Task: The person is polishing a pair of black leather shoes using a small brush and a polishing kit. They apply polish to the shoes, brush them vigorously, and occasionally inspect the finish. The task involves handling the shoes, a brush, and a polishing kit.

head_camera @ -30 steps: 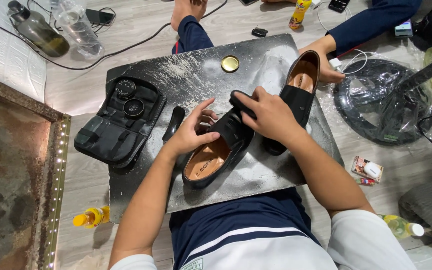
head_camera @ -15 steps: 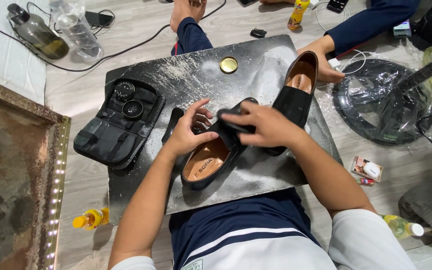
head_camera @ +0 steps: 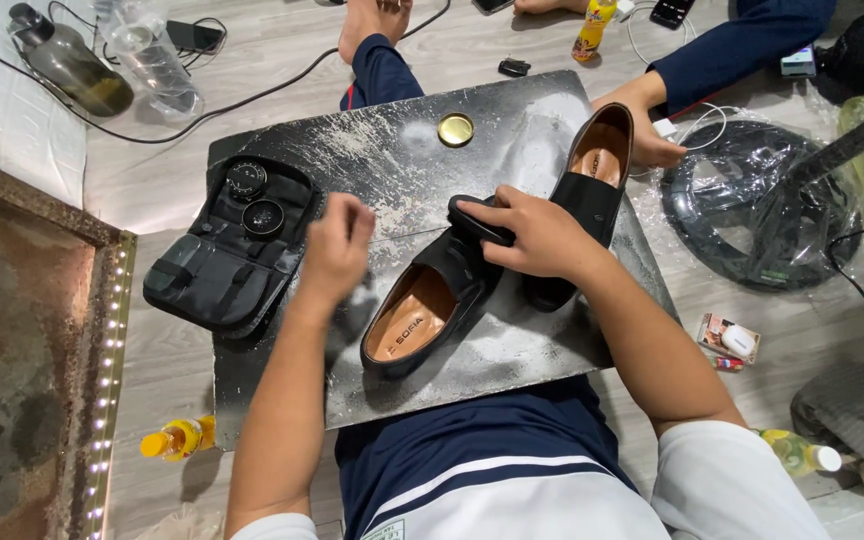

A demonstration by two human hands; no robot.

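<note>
Two hands: right hand (head_camera: 537,235) brushing black loafer (head_camera: 432,305).

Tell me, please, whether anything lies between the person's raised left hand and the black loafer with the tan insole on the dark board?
Nothing visible does. The left hand hangs loosely closed just left of the black loafer, with only bare dusty board between them. The right hand presses a dark brush on the loafer's toe, off that path.

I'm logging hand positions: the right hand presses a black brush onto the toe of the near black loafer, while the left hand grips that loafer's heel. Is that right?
Not quite. In the head view the left hand is lifted off the near black loafer, closed and touching nothing. The rest holds: the right hand presses the black brush onto its toe.
</note>
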